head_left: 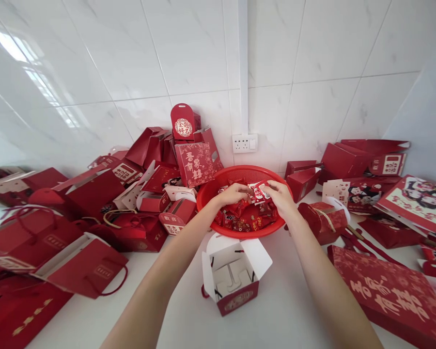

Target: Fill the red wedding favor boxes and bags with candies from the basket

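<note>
Basket [247, 234] floor mostly hidden (by packets [256, 223]).

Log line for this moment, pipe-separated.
left hand: at candy packets | right hand: holding candy packets | red basket: under hands | box: open, before basket

Above a red basket [249, 234], the right hand [280, 195] holds small packets [258, 193]; the left hand [235, 195] is at their edge, its grip unclear. More sweets [256, 223] lie inside the basket. At its six o'clock, an open box [237, 296] stands on the counter [276, 310]. Red cartons [94, 189] crowd nine o'clock, a flat carton [388, 295] four, a wall socket [244, 143] twelve.
</note>
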`<state>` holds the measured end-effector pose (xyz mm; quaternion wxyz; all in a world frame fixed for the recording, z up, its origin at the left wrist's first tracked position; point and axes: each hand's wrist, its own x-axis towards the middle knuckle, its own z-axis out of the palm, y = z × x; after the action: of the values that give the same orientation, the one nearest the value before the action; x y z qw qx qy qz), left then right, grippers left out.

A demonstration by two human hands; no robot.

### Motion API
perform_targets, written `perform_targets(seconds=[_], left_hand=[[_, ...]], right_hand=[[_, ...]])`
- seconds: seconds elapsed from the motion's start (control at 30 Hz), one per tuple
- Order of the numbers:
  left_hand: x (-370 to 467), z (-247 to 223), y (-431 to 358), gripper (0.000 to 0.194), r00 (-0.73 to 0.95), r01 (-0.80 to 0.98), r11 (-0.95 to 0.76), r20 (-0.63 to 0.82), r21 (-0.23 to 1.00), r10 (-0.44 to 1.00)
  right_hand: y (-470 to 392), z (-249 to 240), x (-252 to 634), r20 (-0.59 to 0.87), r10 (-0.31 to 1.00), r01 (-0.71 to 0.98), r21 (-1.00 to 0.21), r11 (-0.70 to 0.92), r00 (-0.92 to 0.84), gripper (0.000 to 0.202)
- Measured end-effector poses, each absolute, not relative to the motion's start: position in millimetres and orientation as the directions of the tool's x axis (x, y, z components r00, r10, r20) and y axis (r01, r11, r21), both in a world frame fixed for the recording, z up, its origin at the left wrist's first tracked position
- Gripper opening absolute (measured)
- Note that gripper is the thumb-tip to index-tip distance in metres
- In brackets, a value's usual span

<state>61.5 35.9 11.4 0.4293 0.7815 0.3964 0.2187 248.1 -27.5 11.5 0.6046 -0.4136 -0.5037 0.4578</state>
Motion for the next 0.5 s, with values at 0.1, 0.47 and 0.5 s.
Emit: perform_targets(seconds=[0.1,0.47,0.5], left_hand=[[60.8,5.7,37.8,0.035,0.646,0.518,-0.323,-0.116,0.792,0.754],[58.5,-1.5,36.0,0.042,0.702,0.657,-0.403,-0.322,0.637,0.635],[59.8,-0.6,34.4,0.041,0.704,0.662,-0.406,-0.337,0.629,0.626]], right_hand=[[-26.4,10.2,248.7,0.225,0.970,-0.147,-0.960,0.236,0.093,0.028],[-24.8,10.4,247.4,0.155,0.977,-0.234,-0.954,0.186,0.147,0.033],[-24.7,10.5,247.6,0.148,0.978,-0.241,-0.954,0.180,0.145,0.035]])
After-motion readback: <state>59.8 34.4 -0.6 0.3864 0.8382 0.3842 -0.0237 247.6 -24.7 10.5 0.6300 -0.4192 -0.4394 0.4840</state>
